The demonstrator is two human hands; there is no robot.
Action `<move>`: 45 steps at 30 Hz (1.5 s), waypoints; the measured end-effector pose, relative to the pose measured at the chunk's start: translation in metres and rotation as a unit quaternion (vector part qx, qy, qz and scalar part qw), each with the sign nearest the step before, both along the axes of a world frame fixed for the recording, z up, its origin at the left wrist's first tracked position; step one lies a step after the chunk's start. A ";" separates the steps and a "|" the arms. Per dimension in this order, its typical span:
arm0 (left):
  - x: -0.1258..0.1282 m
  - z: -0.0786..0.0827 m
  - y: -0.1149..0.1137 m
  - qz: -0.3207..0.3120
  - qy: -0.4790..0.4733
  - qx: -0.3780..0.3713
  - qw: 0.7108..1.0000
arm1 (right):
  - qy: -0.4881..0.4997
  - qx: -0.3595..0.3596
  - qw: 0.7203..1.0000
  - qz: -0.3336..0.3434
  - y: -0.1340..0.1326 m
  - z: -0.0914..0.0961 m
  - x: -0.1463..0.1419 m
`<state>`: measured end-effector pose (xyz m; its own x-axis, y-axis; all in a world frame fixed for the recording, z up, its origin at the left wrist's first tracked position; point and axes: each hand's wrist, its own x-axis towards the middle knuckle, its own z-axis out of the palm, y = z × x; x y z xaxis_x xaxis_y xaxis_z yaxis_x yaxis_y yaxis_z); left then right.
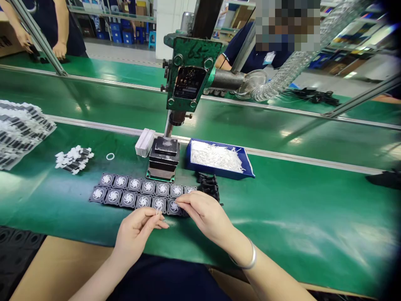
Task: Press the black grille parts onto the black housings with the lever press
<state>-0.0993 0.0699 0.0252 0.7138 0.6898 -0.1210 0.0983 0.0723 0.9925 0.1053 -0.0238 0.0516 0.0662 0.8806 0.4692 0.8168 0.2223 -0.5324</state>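
L hand [134, 228], lower ctr of frame: fingers nearly closed, pinching a small clear piece [159, 210] over the lower row. R hand [208, 213], just R of it: fingertips narrow, at the R part of that row; can't tell if anything's btwn them.

Clear piece prob. v. light, thin, maybe bendy + slippery; best pinched at its rim w/ fingertips, gently. Black squares [113, 196] w/ white swirl centers sit ctr-L of frame, two rows packed edge to edge; prob. light, stiff frames, swirls likely the fragile bit, so hold by outer edges or corners, not the middle. Tight packing = a nudge on one likely shifts its neighbors.

Edges: front rim of table [297, 209] runs just below the hands, so little room that way. Behind the rows, upper ctr, the green press [189, 75] w/ stacked block [164, 156] is a hard corner to mind. R of block: blue tray [216, 170] of white sticks; black parts [208, 186] lie below it, near R hand. White ring [110, 156] lies above the rows. Most room to move: R side of frame.
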 end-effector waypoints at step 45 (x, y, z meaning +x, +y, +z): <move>-0.003 0.003 0.050 0.092 0.029 0.480 0.872 | 0.014 0.034 0.999 0.011 0.041 -0.007 -0.019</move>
<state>-0.1025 0.1197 0.0280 0.5922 0.5954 0.5430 0.2259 -0.7695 0.5974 0.0859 0.0174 0.0447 0.0616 0.8477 0.5268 0.7967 0.2762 -0.5376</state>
